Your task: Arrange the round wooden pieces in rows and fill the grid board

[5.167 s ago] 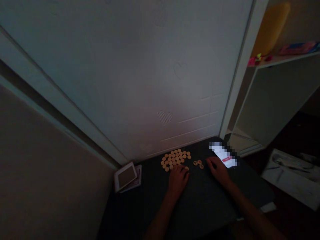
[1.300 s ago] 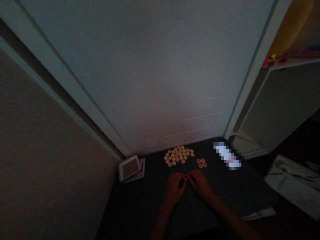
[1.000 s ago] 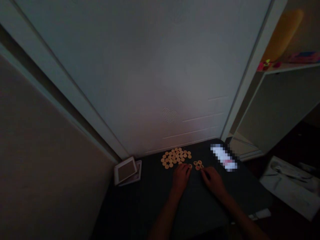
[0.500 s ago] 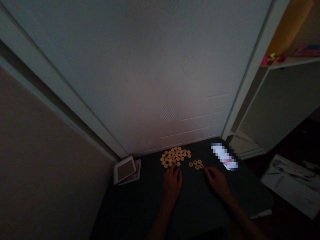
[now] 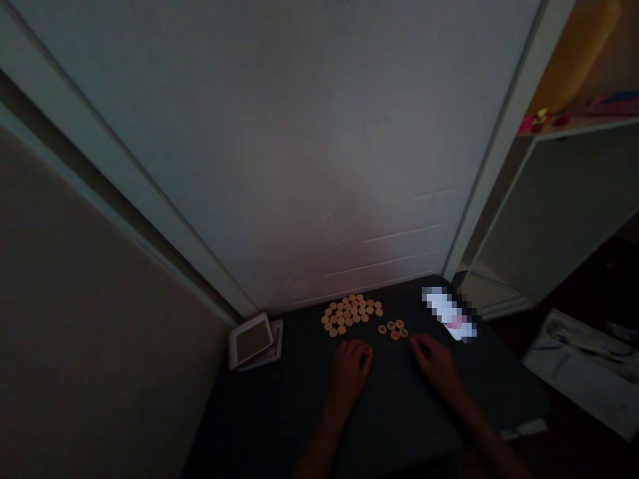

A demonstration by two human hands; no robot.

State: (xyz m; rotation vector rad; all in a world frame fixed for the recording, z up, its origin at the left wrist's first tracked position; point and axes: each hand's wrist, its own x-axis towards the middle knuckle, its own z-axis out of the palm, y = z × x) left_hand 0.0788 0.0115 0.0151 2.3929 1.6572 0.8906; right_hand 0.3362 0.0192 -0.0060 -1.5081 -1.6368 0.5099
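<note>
Round pale wooden game pieces (image 5: 345, 311), plain on top, lie in a loose cluster near the wall. To their right is a small group of similar pieces (image 5: 395, 334) with red or dark marks too small to read. My left hand (image 5: 351, 366) is just below the cluster, fingers curled down and closed; a piece appears to be under its fingertips, hidden from view. My right hand (image 5: 434, 359) rests on the table beside the marked group, thumb and fingers curled together. Whatever may be inside it is hidden.
The dark table (image 5: 399, 412) stands against a white panel (image 5: 299, 166) with raised hearts. Two white-framed flat objects (image 5: 253, 340) overlap at its left edge. A bright, blurred-out phone-like object (image 5: 449, 314) lies at the right. Beyond is a low white surface (image 5: 584, 372).
My left hand has drawn back from the cluster and slightly right, its fingers curling in. The single piece at its fingertips is no longer visible. My right hand stays put.
</note>
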